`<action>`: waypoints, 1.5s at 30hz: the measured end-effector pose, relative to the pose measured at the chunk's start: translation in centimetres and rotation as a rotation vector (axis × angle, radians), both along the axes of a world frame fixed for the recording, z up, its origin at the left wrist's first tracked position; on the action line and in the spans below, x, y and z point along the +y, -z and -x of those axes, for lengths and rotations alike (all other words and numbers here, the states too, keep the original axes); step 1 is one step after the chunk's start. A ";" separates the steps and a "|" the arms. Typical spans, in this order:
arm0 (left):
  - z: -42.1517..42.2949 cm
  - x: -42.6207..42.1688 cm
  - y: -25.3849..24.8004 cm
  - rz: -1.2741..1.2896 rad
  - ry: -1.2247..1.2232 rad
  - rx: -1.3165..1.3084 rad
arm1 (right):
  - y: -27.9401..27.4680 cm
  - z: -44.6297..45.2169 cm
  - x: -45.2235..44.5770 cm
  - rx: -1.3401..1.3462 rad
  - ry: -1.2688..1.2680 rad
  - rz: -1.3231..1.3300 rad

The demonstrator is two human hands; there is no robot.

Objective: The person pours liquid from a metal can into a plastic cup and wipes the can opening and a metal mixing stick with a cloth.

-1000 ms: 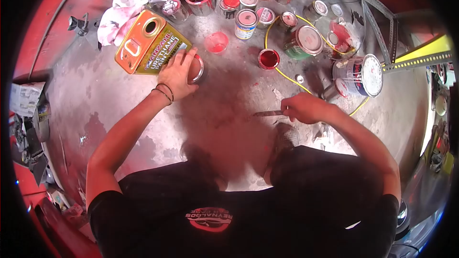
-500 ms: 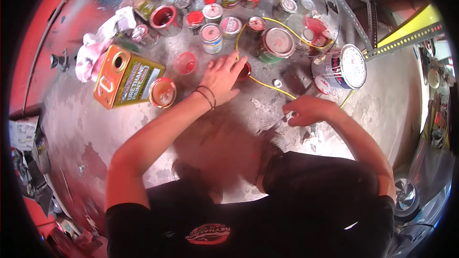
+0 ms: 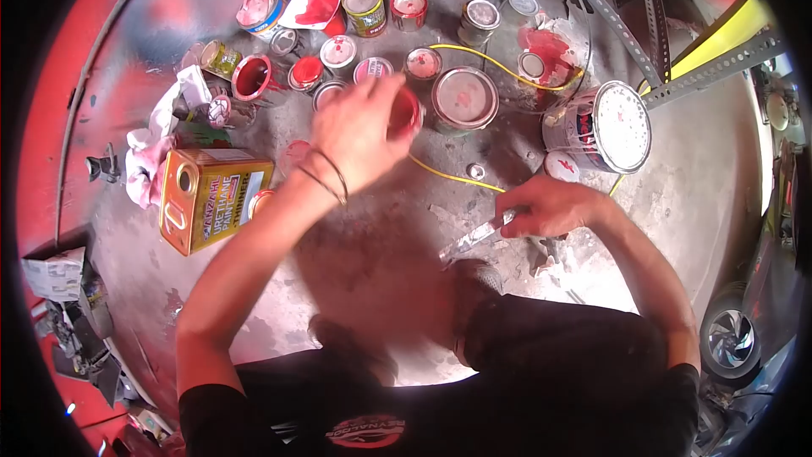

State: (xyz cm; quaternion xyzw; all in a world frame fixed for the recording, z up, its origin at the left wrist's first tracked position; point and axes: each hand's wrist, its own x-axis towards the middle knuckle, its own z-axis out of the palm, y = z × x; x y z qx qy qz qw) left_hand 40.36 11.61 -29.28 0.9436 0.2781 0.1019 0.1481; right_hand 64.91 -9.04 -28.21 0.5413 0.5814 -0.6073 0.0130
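Observation:
My left hand [image 3: 359, 131] is wrapped round a small can of red paint [image 3: 405, 115], partly covered by the fingers. My right hand [image 3: 550, 206] grips a flat metal tool [image 3: 475, 239] smeared with pale paint, its tip pointing left over the floor. To the left stands a yellow thinner can [image 3: 200, 216] with an open spout; a smaller can beside it is mostly hidden by my left forearm. Just right of my left hand is a wide lidded can [image 3: 464, 99]. A large white-topped can [image 3: 622, 127] lies tilted beyond my right hand.
Several paint cans and a white tray with red paint [image 3: 317, 5] stand at the back. A yellow cord [image 3: 461, 178] runs across the floor. A perforated metal frame [image 3: 710, 69] is at right, a stained cloth [image 3: 145, 156] at left, a wheel [image 3: 730, 340] at lower right.
My left hand has left the can beside the thinner can, moved right and taken hold of the red paint can. My right hand still holds the tool. The view has shifted.

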 end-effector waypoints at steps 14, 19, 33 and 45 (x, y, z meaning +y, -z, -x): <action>-11.2 11.9 5.3 -0.434 0.004 0.480 | 0.2 1.8 -1.6 0.111 -0.030 -0.129; -11.4 12.5 9.2 -0.577 0.053 0.554 | 0.1 2.0 -2.0 0.187 0.023 -0.222; -11.0 12.3 10.8 -0.433 0.015 0.537 | -0.7 3.1 0.0 0.050 0.010 -0.219; 2.1 10.3 0.1 0.115 0.064 -0.192 | -0.6 5.5 2.4 0.075 0.287 -0.001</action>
